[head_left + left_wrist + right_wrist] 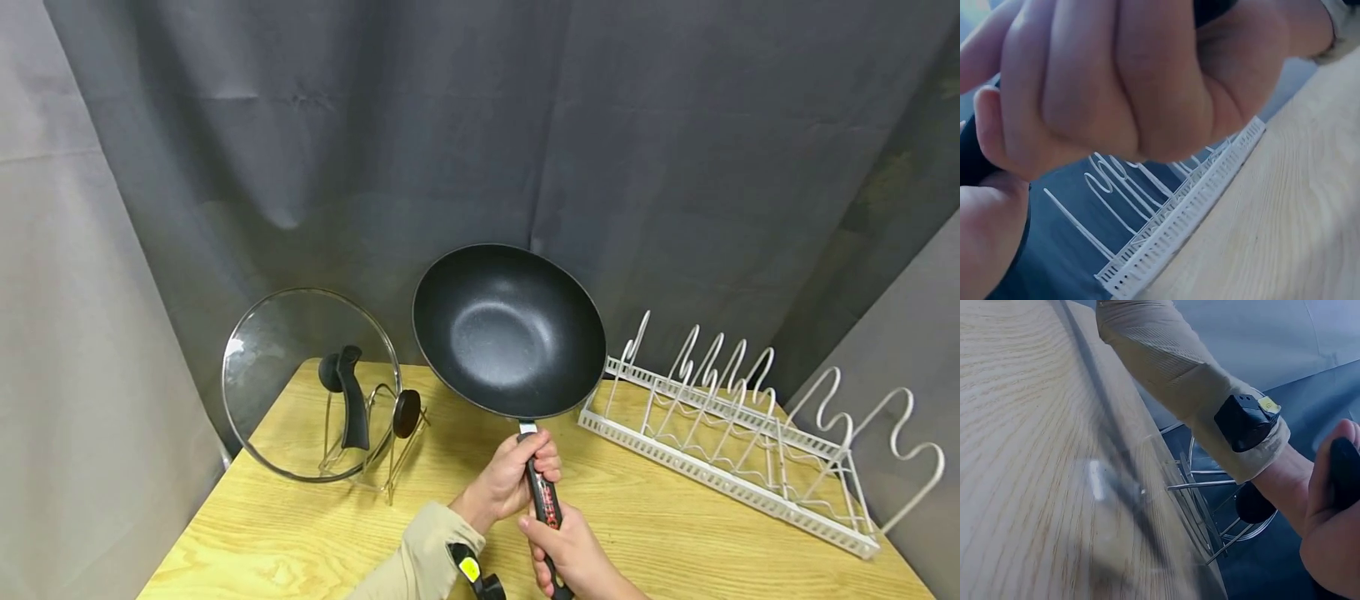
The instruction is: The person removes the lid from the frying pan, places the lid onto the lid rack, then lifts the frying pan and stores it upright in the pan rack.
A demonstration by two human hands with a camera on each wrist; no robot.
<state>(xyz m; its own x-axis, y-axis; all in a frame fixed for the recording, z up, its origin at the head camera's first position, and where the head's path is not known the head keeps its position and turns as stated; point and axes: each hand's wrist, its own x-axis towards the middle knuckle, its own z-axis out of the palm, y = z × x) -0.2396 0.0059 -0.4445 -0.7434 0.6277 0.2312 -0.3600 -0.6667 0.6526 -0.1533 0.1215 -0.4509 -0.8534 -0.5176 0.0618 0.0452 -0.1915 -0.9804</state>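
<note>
A black wok [501, 329] is held up above the table, its inside facing the head camera. Both hands grip its black handle [546, 500], which has red lettering. My left hand [508, 477] wraps the upper part, near the metal neck below the pan. Lower down, my right hand [567, 550] holds the handle toward its end. In the left wrist view the curled fingers [1091, 75] of the left hand fill the top. The right wrist view shows the left sleeve [1172, 375] and part of the right hand [1335, 550].
At left, a glass lid [281, 379] with a black handle leans upright in a wire stand [393, 475] on the wooden table [300, 542]. A white rack [712, 467] with several wavy wire dividers stands at right. A dark curtain [480, 125] hangs behind.
</note>
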